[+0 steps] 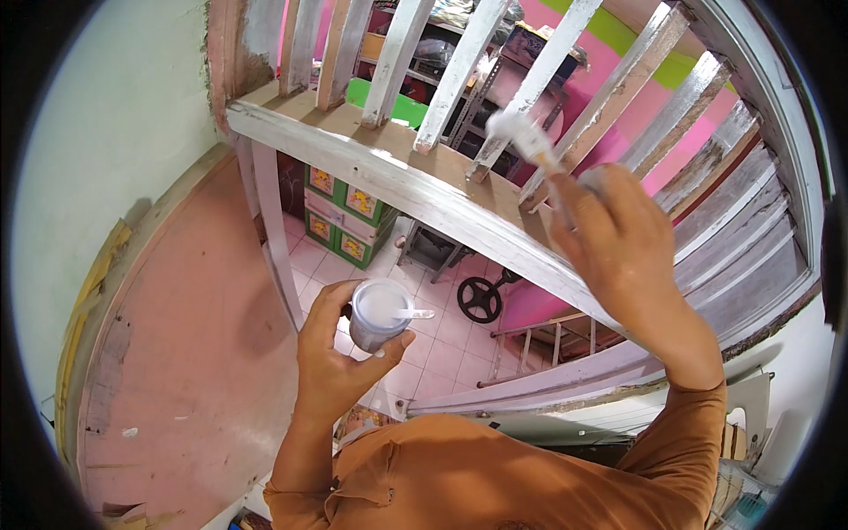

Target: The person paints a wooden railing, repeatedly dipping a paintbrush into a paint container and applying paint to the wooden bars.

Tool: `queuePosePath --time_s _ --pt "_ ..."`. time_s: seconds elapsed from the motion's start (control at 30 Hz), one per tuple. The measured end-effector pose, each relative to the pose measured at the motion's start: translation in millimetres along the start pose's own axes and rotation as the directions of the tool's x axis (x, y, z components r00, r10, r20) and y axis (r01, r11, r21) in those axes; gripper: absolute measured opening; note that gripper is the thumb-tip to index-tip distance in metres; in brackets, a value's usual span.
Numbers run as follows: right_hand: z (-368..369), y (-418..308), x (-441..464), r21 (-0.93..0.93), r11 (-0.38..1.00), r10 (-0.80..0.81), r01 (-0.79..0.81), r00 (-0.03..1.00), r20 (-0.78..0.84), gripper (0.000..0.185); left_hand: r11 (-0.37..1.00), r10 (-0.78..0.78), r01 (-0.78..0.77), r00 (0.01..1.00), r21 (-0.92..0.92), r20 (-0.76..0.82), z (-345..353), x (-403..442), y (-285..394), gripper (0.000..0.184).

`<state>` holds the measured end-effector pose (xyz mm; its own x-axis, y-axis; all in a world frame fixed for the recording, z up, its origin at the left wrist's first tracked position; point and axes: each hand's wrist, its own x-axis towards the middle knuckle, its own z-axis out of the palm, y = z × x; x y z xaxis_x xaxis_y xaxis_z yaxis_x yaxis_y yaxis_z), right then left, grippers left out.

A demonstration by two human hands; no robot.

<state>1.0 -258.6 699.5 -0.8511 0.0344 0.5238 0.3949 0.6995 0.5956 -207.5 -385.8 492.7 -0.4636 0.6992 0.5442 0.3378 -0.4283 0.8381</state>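
My left hand (329,360) is wrapped around a small clear plastic cup (378,334) of white paint, held upright in front of my body. A white plastic spoon (417,314) leans in the cup, its handle over the rim. My right hand (623,247) grips a paintbrush (530,141) with white-coated bristles, raised to the right. The bristles overlap a white-streaked wooden slat (549,64) of the railing; whether they touch it I cannot tell. Below the slats runs a patchily painted wooden rail (380,177).
Other slats (632,88) show bare wood beside the brush. A pinkish board (194,327) lies left, along a pale wall (106,132). Through the railing, a lower tiled floor holds a green drawer cabinet (349,216), a black steering wheel (479,300) and loaded shelves (433,49).
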Motion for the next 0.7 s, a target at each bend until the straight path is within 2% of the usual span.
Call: queuePosePath --time_s 0.13,0.2,0.23,0.3,0.43,0.5,0.57,0.67,0.7 --pt "-2.1 -1.8 -1.3 0.023 1.0 -0.017 0.017 1.0 -0.002 0.044 1.0 -0.009 0.009 1.0 -0.005 -0.009 0.6 -1.7 -2.3 0.057" --pt "3.3 -4.8 -2.7 0.113 0.984 -0.155 0.141 0.98 0.124 0.045 1.0 -0.005 0.005 1.0 -0.006 -0.008 1.7 -1.8 -2.0 0.057" --pt "5.4 -2.3 -3.9 0.112 0.984 -0.153 0.139 0.981 0.123 0.045 1.0 -0.001 0.001 1.0 -0.006 -0.007 1.7 -1.5 -1.9 0.058" --pt "9.5 6.1 -3.8 -0.019 0.993 -0.114 0.114 0.993 0.022 0.046 1.0 -0.003 0.003 1.0 -0.006 0.0 1.3 -0.5 -2.4 0.058" --pt "-2.1 3.1 6.1 -0.009 0.998 -0.056 0.056 0.998 -0.02 0.045 1.0 -0.008 0.008 1.0 -0.01 -0.006 2.7 0.4 -1.6 0.058" --pt "3.9 -4.7 1.6 0.056 0.976 -0.21 0.208 0.978 0.019 0.043 1.0 -0.003 0.003 1.0 -0.005 -0.002 2.6 0.8 -1.4 0.058" --pt "9.6 -1.8 -0.6 0.044 0.977 -0.211 0.208 0.974 0.083 0.041 1.0 0.001 -0.001 1.0 0.001 0.0 2.1 0.7 -1.6 0.058" --pt "7.4 8.4 4.8 -0.006 0.988 -0.151 0.151 0.988 -0.04 0.039 1.0 -0.008 0.008 1.0 -0.001 0.011 1.7 0.7 -1.6 0.058" --pt "-3.2 7.7 10.4 -0.035 0.997 -0.077 0.075 0.996 -0.045 0.039 1.0 -0.009 0.009 1.0 0.005 0.008 1.5 0.5 -1.0 0.058"
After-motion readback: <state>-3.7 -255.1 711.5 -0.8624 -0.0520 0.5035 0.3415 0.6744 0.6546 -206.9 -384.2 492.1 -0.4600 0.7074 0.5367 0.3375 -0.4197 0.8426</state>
